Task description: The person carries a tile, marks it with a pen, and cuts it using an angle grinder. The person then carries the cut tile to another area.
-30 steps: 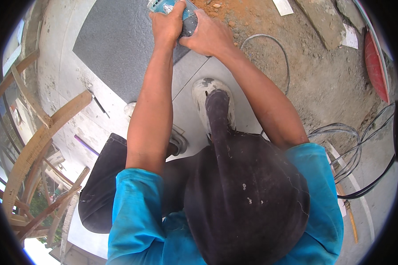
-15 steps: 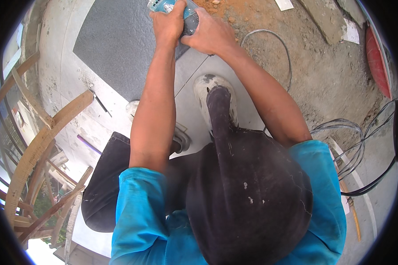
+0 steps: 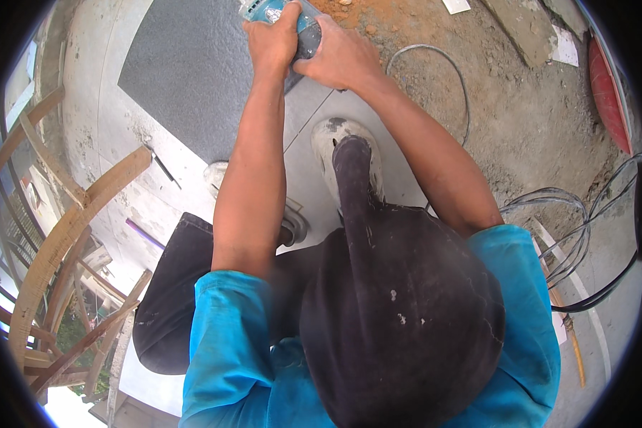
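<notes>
Both my hands are wrapped round a teal and dark hand-held power tool [image 3: 308, 40] at the top of the view. My left hand [image 3: 271, 44] is closed on its left side, fingers over the teal body. My right hand [image 3: 344, 55] grips the dark end from the right. The tool is over the right edge of a large dark grey textured tile [image 3: 185, 78]. Its upper end and underside are hidden or cut off, so I cannot tell whether it touches the tile.
Pale floor tiles [image 3: 314, 114] lie under my shoes. A grey cable [image 3: 458, 75] loops over the dirt at right, with coiled black cables [image 3: 574, 235] nearer. Curved-looking wooden boards [image 3: 85, 207] stand at left, close to a thin dark rod [image 3: 164, 168]. A red object [image 3: 608, 100] sits far right.
The view has shifted very slightly. My hands keep the same grip on the power tool, and the dark tile has not visibly moved.
</notes>
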`<state>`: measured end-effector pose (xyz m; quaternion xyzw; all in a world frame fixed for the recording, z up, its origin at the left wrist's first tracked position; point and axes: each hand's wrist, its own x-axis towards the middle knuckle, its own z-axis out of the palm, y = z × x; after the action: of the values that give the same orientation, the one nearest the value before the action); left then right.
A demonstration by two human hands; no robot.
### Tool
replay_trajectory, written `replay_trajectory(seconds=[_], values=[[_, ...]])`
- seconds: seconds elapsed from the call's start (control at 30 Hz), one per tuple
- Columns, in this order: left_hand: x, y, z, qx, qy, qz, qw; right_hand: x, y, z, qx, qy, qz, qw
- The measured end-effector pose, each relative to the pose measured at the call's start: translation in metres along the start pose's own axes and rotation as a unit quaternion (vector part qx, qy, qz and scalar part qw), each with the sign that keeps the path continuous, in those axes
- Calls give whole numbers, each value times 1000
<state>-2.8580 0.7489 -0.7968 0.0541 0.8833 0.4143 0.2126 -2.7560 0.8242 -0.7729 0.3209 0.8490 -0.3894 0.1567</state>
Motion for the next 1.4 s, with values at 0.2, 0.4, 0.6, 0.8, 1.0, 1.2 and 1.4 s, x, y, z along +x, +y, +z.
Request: replay_trajectory(seconds=[0.2,0.4,0.6,0.8,1.0,1.2,1.4], values=[[-2,1,1,-6,-2,-5,1000,-3,2,-1,12,7,-5,1000],[-8,3,1,-16,-7,-16,1000,-12,-8,-14,33,5,9,999],[-13,3,4,-63,-9,8,998,-15,-9,-29,86,-24,25,996],[-17,5,4,-54,-11,-9,998,-16,-4,-22,54,-16,12,998],[-22,7,7,-94,-7,0,996,-18,2,-10,6,-15,-1,1000],[-24,5,9,-78,-11,1,997,-19,8,-8,13,-21,0,1000],[-28,8,5,-23,-8,14,1000,-26,0,-29,68,-12,10,998]])
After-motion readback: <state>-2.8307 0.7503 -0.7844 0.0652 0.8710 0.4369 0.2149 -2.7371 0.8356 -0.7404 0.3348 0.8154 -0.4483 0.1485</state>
